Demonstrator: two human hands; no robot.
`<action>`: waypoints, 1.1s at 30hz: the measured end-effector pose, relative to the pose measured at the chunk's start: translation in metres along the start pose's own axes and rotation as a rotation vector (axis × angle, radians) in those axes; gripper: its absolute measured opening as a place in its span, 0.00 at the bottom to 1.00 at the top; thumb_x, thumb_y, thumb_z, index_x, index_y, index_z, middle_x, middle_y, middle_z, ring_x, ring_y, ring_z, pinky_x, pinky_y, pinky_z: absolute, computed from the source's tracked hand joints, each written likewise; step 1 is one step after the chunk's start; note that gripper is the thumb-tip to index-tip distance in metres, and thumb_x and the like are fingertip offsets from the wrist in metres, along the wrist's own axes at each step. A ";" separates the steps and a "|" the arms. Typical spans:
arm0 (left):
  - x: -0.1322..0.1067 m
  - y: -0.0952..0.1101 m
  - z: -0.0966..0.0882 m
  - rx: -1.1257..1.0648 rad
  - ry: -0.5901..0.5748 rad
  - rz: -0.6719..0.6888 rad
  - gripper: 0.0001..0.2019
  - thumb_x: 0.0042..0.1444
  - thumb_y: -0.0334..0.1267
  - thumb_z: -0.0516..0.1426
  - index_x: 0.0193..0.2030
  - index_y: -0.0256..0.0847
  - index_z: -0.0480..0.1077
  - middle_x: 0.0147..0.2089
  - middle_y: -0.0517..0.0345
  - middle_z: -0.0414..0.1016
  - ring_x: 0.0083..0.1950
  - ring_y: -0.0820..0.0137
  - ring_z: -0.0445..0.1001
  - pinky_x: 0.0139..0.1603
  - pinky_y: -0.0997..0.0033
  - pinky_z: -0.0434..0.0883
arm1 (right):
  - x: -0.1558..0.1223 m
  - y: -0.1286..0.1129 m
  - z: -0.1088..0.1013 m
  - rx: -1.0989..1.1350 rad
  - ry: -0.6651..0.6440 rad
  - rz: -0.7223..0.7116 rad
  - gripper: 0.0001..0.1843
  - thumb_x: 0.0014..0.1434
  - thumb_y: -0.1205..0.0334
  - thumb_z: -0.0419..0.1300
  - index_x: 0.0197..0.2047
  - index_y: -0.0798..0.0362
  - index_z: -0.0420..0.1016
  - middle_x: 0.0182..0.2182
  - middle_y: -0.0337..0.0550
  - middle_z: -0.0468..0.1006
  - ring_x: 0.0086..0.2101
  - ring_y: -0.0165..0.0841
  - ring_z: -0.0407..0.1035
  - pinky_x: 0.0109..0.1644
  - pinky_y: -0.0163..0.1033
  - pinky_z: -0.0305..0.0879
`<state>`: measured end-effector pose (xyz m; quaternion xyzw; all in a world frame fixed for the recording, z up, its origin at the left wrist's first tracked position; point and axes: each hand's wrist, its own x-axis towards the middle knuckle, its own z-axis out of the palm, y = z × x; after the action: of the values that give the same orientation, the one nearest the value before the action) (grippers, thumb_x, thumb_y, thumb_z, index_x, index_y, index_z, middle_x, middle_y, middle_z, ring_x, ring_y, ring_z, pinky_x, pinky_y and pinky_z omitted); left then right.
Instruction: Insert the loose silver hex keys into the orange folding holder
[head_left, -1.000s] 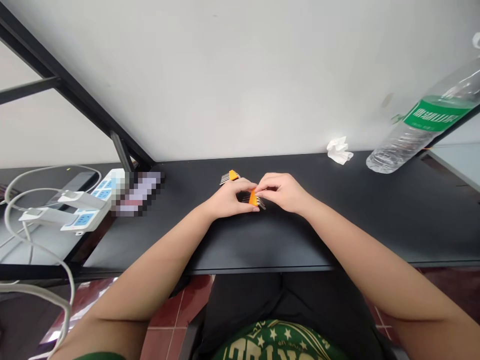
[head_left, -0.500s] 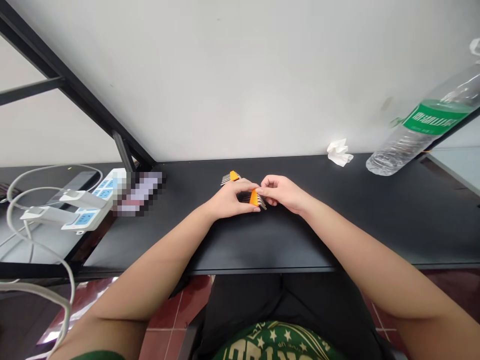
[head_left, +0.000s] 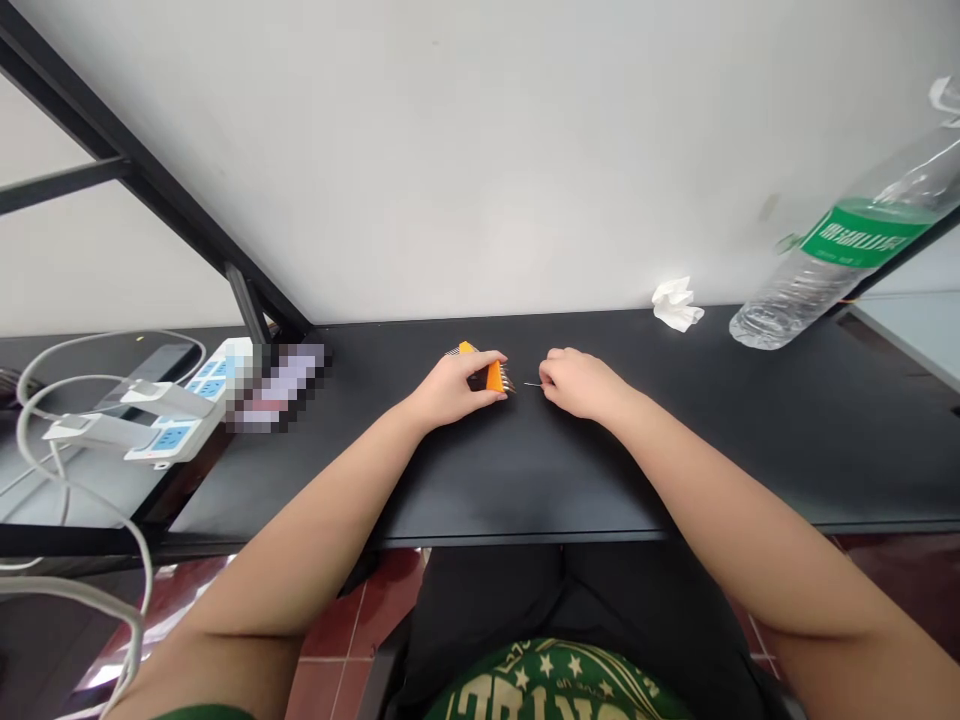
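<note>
My left hand (head_left: 452, 387) rests on the black table (head_left: 675, 440) and is closed around a small orange holder (head_left: 494, 376) with several thin metal pins sticking out of its right side. My right hand (head_left: 579, 383) lies a little to the right of it, fingers curled, pinching one thin metal pin (head_left: 532, 384) whose tip points left at the holder. A second orange holder (head_left: 466, 348) with pins lies just behind my left hand, partly hidden by it.
A crumpled white tissue (head_left: 676, 303) and a lying clear water bottle with a green label (head_left: 840, 260) are at the back right. A white power strip with plugs and cables (head_left: 161, 415) sits at the left, beside a black shelf frame (head_left: 187, 235).
My hands have parted: the right hand has drawn away to the right with a single pin, while the left has turned the orange holder slightly and kept it in place.
</note>
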<state>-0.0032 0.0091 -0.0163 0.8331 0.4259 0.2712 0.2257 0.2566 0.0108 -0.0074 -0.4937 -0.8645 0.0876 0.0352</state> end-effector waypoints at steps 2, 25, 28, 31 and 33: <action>0.001 -0.002 0.001 0.006 -0.011 0.007 0.26 0.56 0.48 0.67 0.61 0.44 0.75 0.56 0.54 0.82 0.52 0.61 0.81 0.58 0.62 0.77 | -0.002 -0.007 -0.004 -0.009 -0.070 0.061 0.07 0.64 0.67 0.58 0.34 0.53 0.75 0.43 0.50 0.78 0.38 0.39 0.72 0.35 0.41 0.61; 0.002 0.002 0.001 0.042 -0.110 -0.008 0.30 0.57 0.47 0.67 0.65 0.45 0.73 0.60 0.52 0.81 0.57 0.59 0.79 0.62 0.59 0.75 | -0.001 -0.006 0.003 0.404 0.319 -0.247 0.08 0.63 0.72 0.56 0.36 0.53 0.75 0.34 0.42 0.72 0.32 0.32 0.65 0.39 0.37 0.60; 0.001 0.003 0.001 0.040 -0.116 0.004 0.30 0.57 0.47 0.67 0.65 0.44 0.73 0.60 0.52 0.81 0.58 0.60 0.79 0.62 0.60 0.75 | -0.001 -0.006 0.004 0.398 0.334 -0.259 0.09 0.64 0.72 0.56 0.37 0.53 0.75 0.35 0.42 0.72 0.32 0.31 0.65 0.39 0.37 0.60; 0.001 0.003 0.001 0.045 -0.115 0.005 0.30 0.57 0.47 0.68 0.65 0.44 0.73 0.60 0.53 0.81 0.58 0.61 0.79 0.61 0.61 0.75 | -0.001 -0.006 0.005 0.382 0.335 -0.256 0.09 0.65 0.72 0.55 0.37 0.53 0.76 0.35 0.43 0.72 0.32 0.31 0.64 0.38 0.37 0.60; 0.001 0.002 0.002 0.047 -0.116 0.000 0.30 0.56 0.47 0.68 0.65 0.44 0.73 0.60 0.53 0.81 0.57 0.61 0.79 0.61 0.61 0.75 | -0.001 -0.006 0.005 0.376 0.337 -0.262 0.09 0.65 0.72 0.55 0.37 0.53 0.76 0.36 0.43 0.72 0.32 0.32 0.65 0.39 0.37 0.61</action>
<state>-0.0003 0.0087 -0.0159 0.8526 0.4183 0.2123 0.2302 0.2515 0.0060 -0.0112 -0.3703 -0.8714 0.1580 0.2803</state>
